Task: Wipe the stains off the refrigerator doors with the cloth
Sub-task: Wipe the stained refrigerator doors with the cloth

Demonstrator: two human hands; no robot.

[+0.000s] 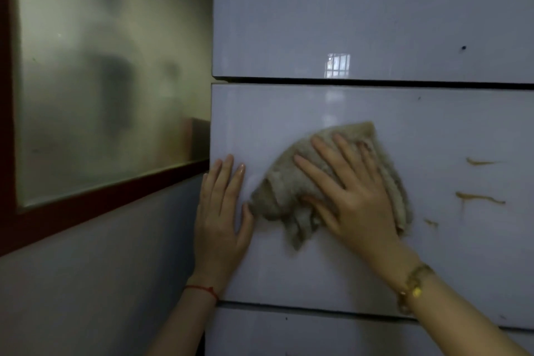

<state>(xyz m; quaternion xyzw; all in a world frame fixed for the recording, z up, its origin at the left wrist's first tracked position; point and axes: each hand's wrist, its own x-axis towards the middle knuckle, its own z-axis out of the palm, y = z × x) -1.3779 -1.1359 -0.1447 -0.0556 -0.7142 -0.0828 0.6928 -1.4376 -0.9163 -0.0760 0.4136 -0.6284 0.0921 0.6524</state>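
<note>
Fridge door [375,254]: flat hands [355,196], cloth [291,191].

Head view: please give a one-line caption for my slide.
Right hand presses cloth on fridge door; left hand braces; stains remain.

Dim, soft focus, glare on door [361,23]

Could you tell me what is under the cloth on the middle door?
The cloth lies flat against the middle door, pressed by the right hand. Whatever stains sit beneath it are covered. Brown stains show only on the bare door right of it.
</note>
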